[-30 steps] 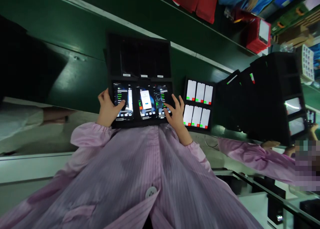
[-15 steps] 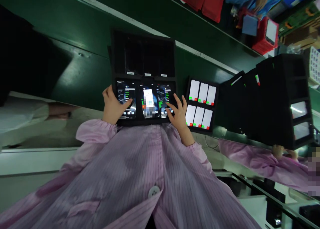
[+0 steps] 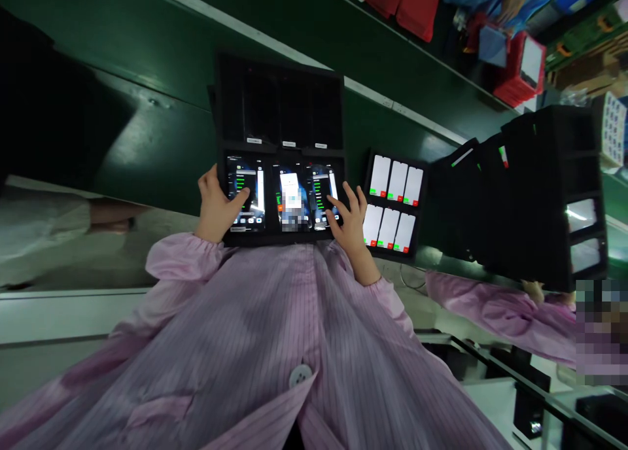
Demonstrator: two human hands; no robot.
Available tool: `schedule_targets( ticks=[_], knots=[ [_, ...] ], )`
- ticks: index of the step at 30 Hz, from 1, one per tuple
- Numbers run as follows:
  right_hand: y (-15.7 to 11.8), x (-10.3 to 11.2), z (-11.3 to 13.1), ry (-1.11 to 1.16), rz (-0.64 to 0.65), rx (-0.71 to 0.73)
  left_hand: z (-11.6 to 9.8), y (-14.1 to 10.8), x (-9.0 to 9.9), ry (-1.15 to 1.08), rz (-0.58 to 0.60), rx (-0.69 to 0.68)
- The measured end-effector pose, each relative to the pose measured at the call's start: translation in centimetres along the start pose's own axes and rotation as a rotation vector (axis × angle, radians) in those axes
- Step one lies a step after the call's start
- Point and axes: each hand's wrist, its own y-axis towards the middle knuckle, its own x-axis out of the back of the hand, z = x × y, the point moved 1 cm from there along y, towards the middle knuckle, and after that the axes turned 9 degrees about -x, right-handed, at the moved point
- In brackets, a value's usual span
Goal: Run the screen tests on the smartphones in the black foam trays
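A black tray (image 3: 284, 150) lies before me with a row of lit smartphones nearest my body and dark-screened ones behind. My left hand (image 3: 216, 208) is at the tray's left edge, fingers apart, its thumb over the screen of the left smartphone (image 3: 240, 205). The middle smartphone (image 3: 290, 185) shows a bright white window, partly pixelated. Over the right smartphone (image 3: 321, 205) my right hand (image 3: 350, 221) is spread open, with its thumb and index finger at the screen. Whether the fingertips touch the glass I cannot tell.
To the right, a second black tray (image 3: 392, 205) holds several white-screened phones. Beyond it stand dark stacked trays (image 3: 530, 195), with a co-worker's pink sleeve (image 3: 490, 306) beside them. Red folders (image 3: 417, 5) lie across the green bench (image 3: 171, 51).
The left and right phone screens now each show a white vertical strip. My left thumb has moved slightly left and my right index finger slightly up. The whole view has shifted a little.
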Motion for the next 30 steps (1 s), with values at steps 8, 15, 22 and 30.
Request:
schedule_targets(
  ticks=[8, 15, 22, 30],
  knots=[
    [0.2, 0.2, 0.8, -0.077, 0.075, -0.014, -0.3, -0.3, 0.1, -0.041, -0.011, -0.031],
    [1.1, 0.2, 3.6, -0.083, 0.126, 0.053, -0.8, -0.4, 0.2, -0.032, -0.007, 0.013],
    [2.3, -2.0, 8.3, -0.096, 0.241, 0.169, -0.5, -0.3, 0.2, -0.037, -0.002, -0.006],
    [2.3, -1.6, 6.0, -0.09, 0.195, 0.061, 0.7, -0.5, -0.3, -0.085, -0.027, -0.039]
  ],
)
